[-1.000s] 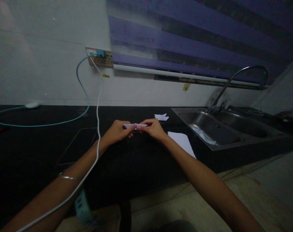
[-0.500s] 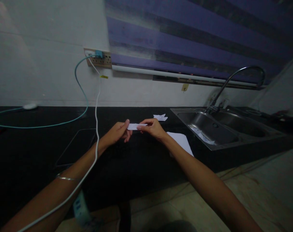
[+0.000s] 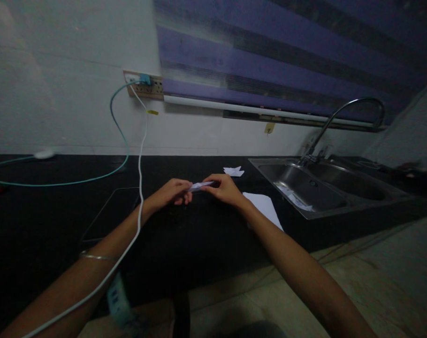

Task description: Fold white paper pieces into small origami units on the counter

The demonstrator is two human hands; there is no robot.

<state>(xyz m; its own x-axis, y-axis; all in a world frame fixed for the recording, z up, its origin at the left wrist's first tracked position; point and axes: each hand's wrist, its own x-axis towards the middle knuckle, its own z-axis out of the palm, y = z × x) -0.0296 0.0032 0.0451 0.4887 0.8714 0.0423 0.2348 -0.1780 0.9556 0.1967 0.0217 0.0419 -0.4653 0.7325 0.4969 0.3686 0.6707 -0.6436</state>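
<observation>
**Paper strip held over counter**

Left hand (image 3: 169, 193) and right hand (image 3: 223, 188) are each pinching one end of a narrow folded paper strip (image 3: 200, 186), holding it just above the black counter (image 3: 199, 234). Paper sheet (image 3: 264, 206) is lying near the sink (image 3: 305, 188).

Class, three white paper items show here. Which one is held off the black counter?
The narrow folded white paper strip, pinched between left hand and right hand. The small folded paper shape and flat white sheet lie on the counter.

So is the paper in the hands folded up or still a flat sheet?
Folded. The paper strip is a narrow band pinched between the left hand and right hand, far slimmer than the flat sheet on the counter.
</observation>
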